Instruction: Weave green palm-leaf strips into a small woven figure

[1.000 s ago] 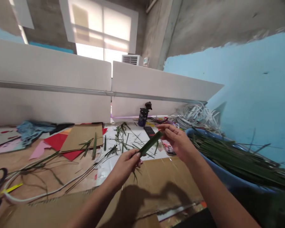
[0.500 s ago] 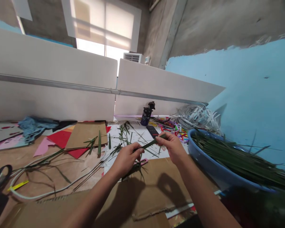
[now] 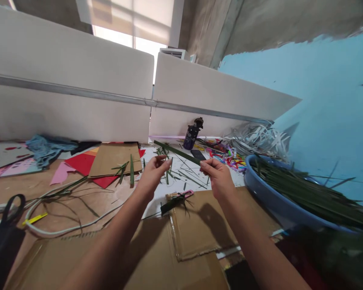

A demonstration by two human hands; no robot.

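Observation:
A long green leaf strip [image 3: 178,152] is pinched at its right end by my right hand [image 3: 216,173]; its other end points up and to the left in the air. My left hand [image 3: 153,173] is off the strip, below and left of its free end, with fingers curved and apart. Beneath and between the hands, a dark green woven leaf piece [image 3: 174,202] and a pink-handled tool [image 3: 186,194] lie by the edge of a cardboard sheet [image 3: 199,233].
At right stands a blue basin [image 3: 251,173] full of long leaves. Behind are a dark bottle [image 3: 191,136], a phone [image 3: 197,155], colourful strips [image 3: 230,158] and white strips [image 3: 254,139]. Brown board [image 3: 113,159], red paper and a white cable [image 3: 78,230] lie at left.
My left hand has let go of the strip and moved left and up. The strip now stretches up-left from my right hand. The view has tilted down slightly.

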